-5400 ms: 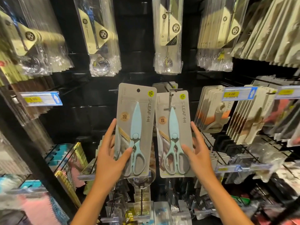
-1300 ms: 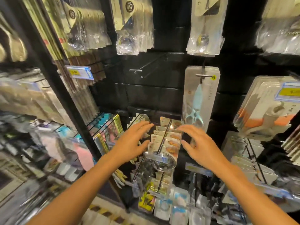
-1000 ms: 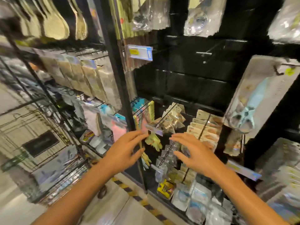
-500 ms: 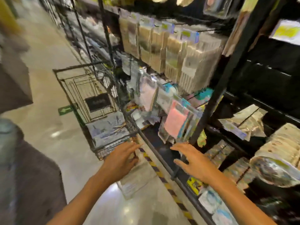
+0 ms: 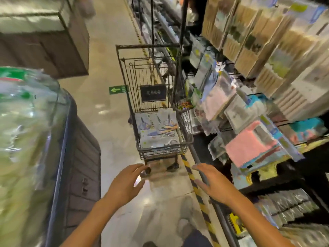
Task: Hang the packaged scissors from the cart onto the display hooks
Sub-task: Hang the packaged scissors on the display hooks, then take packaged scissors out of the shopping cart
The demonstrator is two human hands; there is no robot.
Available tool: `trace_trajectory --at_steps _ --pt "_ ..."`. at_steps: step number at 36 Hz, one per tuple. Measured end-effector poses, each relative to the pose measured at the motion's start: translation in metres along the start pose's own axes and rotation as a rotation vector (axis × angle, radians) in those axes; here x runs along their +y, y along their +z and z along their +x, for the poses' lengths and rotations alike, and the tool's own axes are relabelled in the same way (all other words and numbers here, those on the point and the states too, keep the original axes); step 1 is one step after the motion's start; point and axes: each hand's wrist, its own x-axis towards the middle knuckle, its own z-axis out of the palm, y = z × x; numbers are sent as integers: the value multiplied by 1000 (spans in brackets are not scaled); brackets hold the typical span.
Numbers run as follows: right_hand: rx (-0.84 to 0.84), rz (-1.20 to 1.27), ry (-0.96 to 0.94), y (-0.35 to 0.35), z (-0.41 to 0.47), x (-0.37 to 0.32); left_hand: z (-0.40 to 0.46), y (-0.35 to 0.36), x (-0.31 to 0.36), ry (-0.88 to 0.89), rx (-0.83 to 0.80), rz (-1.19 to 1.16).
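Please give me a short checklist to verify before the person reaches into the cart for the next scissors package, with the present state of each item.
1. Left hand free to grasp: ok, fingers spread, holding nothing.
2. Right hand free: ok, open and empty.
3. Scissors packages remain in the cart: ok, several lie flat on its bottom.
4. Cart within reach: not ok, it stands ahead on the floor, beyond both hands.
5. Path to the cart free: ok, only bare floor and the striped floor tape lie between.
6. Which package lies on top: cannot tell, the picture is blurred.
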Motion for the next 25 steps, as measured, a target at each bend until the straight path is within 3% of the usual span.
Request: trace_trajectory --at_steps 7,17,25 --pt "-79 23 -60 -9 87 25 51 8 -24 -144 -12 46" --pt "-191 96 -142 -38 199 69 141 6 0 -317 -40 5" --pt "-293 73 -110 -37 263 88 192 14 -13 -404 -96 -28"
